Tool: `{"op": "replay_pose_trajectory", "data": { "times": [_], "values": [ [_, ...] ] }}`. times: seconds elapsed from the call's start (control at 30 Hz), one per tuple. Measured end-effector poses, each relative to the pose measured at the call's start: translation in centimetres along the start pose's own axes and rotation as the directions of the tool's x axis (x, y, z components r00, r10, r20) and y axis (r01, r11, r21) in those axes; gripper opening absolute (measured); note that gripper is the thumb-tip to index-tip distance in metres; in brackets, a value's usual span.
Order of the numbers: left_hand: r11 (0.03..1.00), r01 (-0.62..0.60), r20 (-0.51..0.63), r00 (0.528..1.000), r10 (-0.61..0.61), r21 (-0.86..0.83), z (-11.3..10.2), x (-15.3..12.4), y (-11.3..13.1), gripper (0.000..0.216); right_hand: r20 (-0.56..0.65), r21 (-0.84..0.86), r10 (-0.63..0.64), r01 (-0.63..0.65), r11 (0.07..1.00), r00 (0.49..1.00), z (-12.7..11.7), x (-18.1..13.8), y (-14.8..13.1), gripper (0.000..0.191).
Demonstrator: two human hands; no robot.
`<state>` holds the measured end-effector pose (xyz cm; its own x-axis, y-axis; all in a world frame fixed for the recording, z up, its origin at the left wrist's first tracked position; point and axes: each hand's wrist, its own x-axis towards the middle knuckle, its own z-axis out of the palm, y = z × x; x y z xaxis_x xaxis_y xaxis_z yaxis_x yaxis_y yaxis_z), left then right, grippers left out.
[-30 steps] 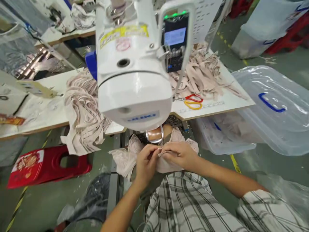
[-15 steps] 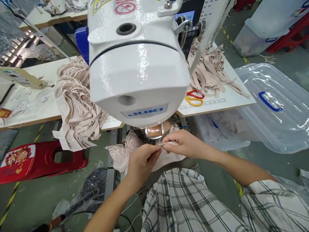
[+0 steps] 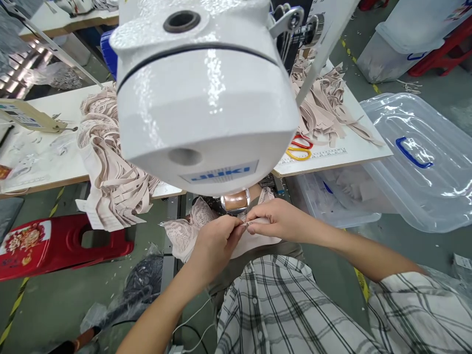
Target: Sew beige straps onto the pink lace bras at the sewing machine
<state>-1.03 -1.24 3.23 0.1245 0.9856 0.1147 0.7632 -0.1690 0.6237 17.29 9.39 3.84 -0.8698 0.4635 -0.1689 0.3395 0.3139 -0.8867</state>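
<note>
A pale pink lace bra (image 3: 182,233) lies over my lap beneath the head of a white JUKI sewing machine (image 3: 210,113). My left hand (image 3: 216,241) pinches its fabric between thumb and finger. Close against it, my right hand (image 3: 273,220) pinches the same piece, so the fingertips of both hands nearly meet. The exact bit of fabric between them is mostly hidden by the fingers. A lace cup spreads out to the left of my left hand. The needle area sits behind the machine head, out of sight.
Pale pink straps and lace (image 3: 110,167) hang over the left table edge. More fabric strips (image 3: 324,103) lie on the right table, near red and yellow scissors (image 3: 300,147). Clear plastic bins (image 3: 416,162) stand at the right, a red stool (image 3: 66,246) at the left.
The camera view has shifted slightly, with the machine head looming larger. My hands keep pinching the bra in nearly the same place.
</note>
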Motion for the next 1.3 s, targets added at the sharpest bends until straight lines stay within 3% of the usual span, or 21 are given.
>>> {"op": "replay_pose_trajectory", "data": {
  "times": [0.17,0.27,0.33,0.43,0.5,0.57,0.67,0.73,0.8,0.9,0.97,1.03,1.13,1.2,1.3],
  "values": [
    [1.000,0.010,-0.062,0.998,-0.010,-0.013,0.4,0.1,0.5,0.033,-0.238,-0.123,-0.159,0.133,0.983,0.958,0.5,0.0,0.1,0.014],
    [0.995,0.090,-0.122,0.988,-0.093,-0.032,0.6,0.3,0.5,0.031,-0.205,-0.125,-0.146,0.122,0.985,0.968,-0.5,1.1,-0.6,0.012],
    [0.989,0.120,-0.225,0.969,-0.098,0.085,0.7,0.3,-0.1,0.028,-0.159,-0.132,-0.090,0.069,0.989,0.983,-1.4,2.3,-1.3,0.013],
    [0.920,-0.016,-0.298,0.944,0.143,0.390,0.7,0.2,-1.6,0.024,-0.122,-0.240,-0.047,0.016,0.971,0.991,-2.4,3.7,-2.2,0.017],
    [0.827,-0.174,-0.250,0.902,0.352,0.534,0.4,0.2,-2.7,0.027,-0.109,-0.320,-0.056,0.018,0.947,0.993,-2.7,4.2,-2.6,0.017],
    [0.752,-0.271,-0.209,0.855,0.475,0.601,0.1,0.3,-3.4,0.032,-0.099,-0.371,-0.064,0.023,0.928,0.993,-2.8,4.4,-2.8,0.017],
    [0.714,-0.296,-0.173,0.846,0.505,0.635,-0.3,0.4,-3.4,0.030,-0.104,-0.427,-0.071,0.020,0.904,0.992,-2.6,4.0,-2.5,0.017],
    [0.713,-0.263,-0.153,0.873,0.462,0.650,-0.4,0.5,-2.6,0.029,-0.160,-0.464,-0.132,0.044,0.885,0.978,-2.1,3.5,-1.8,0.018],
    [0.725,-0.208,-0.141,0.910,0.389,0.656,-0.4,0.5,-1.5,0.031,-0.275,-0.537,-0.275,0.089,0.839,0.921,-1.1,2.9,-0.9,0.019],
    [0.757,-0.142,-0.127,0.950,0.284,0.638,-0.6,0.5,-0.6,0.031,-0.416,-0.680,-0.501,0.106,0.725,0.759,0.7,2.0,0.6,0.019],
    [0.764,-0.162,-0.100,0.953,0.285,0.625,-1.0,0.7,-1.0,0.031,-0.466,-0.720,-0.569,0.084,0.689,0.677,1.6,1.8,1.3,0.019],
    [0.739,-0.265,-0.039,0.930,0.366,0.619,-1.6,0.9,-2.1,0.034,-0.493,-0.701,-0.571,0.090,0.708,0.657,2.2,1.6,1.8,0.020],
    [0.673,-0.404,0.046,0.875,0.482,0.619,-2.2,1.3,-3.6,0.036,-0.505,-0.527,-0.430,0.127,0.840,0.748,3.0,1.5,2.5,0.022],
    [0.662,-0.393,0.040,0.876,0.481,0.638,-2.3,1.5,-3.7,0.035,-0.541,-0.308,-0.293,0.139,0.941,0.788,3.7,1.3,3.2,0.029],
    [0.675,-0.320,-0.013,0.898,0.440,0.665,-1.7,1.5,-2.6,0.034,-0.607,-0.118,-0.177,0.132,0.984,0.774,4.3,1.1,3.8,0.042]
  ]
}}
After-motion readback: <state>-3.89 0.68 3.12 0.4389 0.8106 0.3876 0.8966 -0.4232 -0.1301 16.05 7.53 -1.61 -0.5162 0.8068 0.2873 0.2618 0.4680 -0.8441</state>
